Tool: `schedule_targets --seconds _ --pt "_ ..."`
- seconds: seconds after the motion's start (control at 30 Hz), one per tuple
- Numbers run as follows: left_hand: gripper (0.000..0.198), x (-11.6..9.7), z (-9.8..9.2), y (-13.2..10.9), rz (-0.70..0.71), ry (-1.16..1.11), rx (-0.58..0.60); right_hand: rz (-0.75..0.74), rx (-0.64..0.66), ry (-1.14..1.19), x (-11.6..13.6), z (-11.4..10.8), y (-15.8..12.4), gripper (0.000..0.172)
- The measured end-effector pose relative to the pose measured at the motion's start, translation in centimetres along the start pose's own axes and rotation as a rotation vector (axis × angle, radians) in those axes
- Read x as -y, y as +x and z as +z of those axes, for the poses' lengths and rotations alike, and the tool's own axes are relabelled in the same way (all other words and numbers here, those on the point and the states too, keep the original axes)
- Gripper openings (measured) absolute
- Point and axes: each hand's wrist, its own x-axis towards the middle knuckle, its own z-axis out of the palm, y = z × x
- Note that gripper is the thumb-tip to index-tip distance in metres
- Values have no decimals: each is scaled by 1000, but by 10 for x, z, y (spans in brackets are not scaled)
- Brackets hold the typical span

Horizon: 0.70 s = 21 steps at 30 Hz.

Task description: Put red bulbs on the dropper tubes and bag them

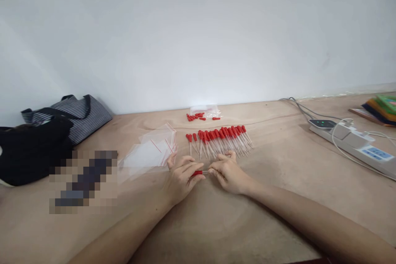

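My left hand and my right hand meet over the wooden table. Between them lies one dropper: the left fingers pinch its red rubber bulb, the right fingers pinch its clear glass tube. Just beyond my hands a row of several assembled droppers with red bulbs lies side by side. Further back sit loose red bulbs and a small heap of clear glass tubes. A pile of clear zip bags with red seal lines lies left of my left hand.
A striped tote bag and a black bag rest at the left against the white wall. A white power strip with cables lies at the right. Coloured books are stacked at the far right. A blurred patch covers something at front left.
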Motion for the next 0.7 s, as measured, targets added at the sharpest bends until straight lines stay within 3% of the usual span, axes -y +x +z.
schedule_targets --seconds 0.37,0.47,0.7 --pt "17 -1 3 -5 -127 45 3 -174 -303 -133 -9 11 -6 22" --pt "17 -7 0 -1 -132 56 -1 -152 -293 -75 -6 12 -5 23" --pt "16 -8 -1 1 -128 68 -14 -39 -136 106 -2 6 -2 25"
